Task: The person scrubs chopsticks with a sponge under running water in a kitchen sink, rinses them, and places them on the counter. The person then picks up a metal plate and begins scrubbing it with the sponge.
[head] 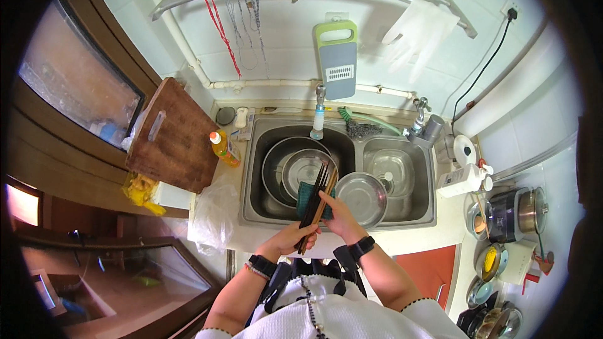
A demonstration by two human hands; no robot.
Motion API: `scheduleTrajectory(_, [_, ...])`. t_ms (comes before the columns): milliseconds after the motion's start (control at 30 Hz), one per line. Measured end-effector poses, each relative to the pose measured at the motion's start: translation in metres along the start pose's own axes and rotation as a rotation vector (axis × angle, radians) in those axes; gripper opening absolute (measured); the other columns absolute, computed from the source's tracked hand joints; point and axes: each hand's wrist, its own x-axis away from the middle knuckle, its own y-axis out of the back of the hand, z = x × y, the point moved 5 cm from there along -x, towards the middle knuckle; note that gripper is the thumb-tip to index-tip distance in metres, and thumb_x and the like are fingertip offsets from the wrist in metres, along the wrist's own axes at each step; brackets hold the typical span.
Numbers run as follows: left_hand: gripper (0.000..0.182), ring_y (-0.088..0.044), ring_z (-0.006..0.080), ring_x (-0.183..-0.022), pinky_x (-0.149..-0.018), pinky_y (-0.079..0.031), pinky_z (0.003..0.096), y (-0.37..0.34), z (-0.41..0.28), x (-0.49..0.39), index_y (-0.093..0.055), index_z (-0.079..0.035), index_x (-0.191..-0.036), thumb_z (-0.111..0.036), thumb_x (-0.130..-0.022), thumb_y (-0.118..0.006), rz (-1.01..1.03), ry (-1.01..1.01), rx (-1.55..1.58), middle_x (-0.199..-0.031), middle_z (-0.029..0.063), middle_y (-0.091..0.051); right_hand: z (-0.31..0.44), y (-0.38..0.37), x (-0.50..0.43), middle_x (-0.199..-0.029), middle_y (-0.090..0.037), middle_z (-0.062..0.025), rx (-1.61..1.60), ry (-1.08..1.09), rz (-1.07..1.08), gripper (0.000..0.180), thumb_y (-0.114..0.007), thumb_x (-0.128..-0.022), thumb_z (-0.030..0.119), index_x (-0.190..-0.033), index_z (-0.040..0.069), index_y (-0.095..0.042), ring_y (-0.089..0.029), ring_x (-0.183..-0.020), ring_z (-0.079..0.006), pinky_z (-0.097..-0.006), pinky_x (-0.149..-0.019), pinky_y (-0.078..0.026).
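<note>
A bundle of chopsticks (313,214), some dark and some light brown, slants over the front edge of the steel sink (347,160). My left hand (291,239) is closed around their lower ends. Higher up, my right hand (335,212) grips the same bundle, together with a dark green cloth or scouring pad (305,194) that sits partly behind the sticks. Beneath them in the left basin, a smaller metal bowl (299,165) rests inside a large round metal pan (271,169). Beside my right hand, a round metal bowl (362,200) straddles the divider and the right basin.
A faucet (318,113) hangs above the left basin. The right basin holds a clear plastic container (388,169). On the left stand a bottle of yellow liquid (225,149), a wooden cutting board (176,136) and a plastic bag (214,212). A white bottle (459,181) stands at right.
</note>
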Motion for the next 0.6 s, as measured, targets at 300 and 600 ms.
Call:
scheduleTrajectory(300, [0.033, -0.051, 0.0121, -0.067, -0.060, -0.043, 0.0259, -0.001, 0.001, 0.002, -0.054, 0.001, -0.113, -0.031, -0.104, -0.052, -0.038, -0.018, 0.053, -0.076, 0.0008, -0.051, 0.007, -0.002, 0.000, -0.117, -0.067, -0.0090, -0.292, -0.106, 0.078, 0.035, -0.050, -0.101, 0.031, -0.121, 0.004, -0.060, -0.064, -0.106, -0.0215, -0.0405, -0.095, -0.048])
scheduleTrajectory(600, [0.028, -0.042, 0.0078, -0.059, -0.054, -0.037, 0.0228, 0.004, 0.003, 0.002, -0.052, -0.002, -0.104, -0.030, -0.105, -0.050, 0.001, 0.053, 0.117, -0.071, -0.0022, -0.044, -0.007, 0.004, -0.009, -0.111, -0.069, -0.0092, -0.412, -0.133, 0.219, 0.035, -0.049, -0.100, 0.032, -0.119, 0.004, -0.060, -0.065, -0.104, -0.0236, -0.0408, -0.099, -0.047])
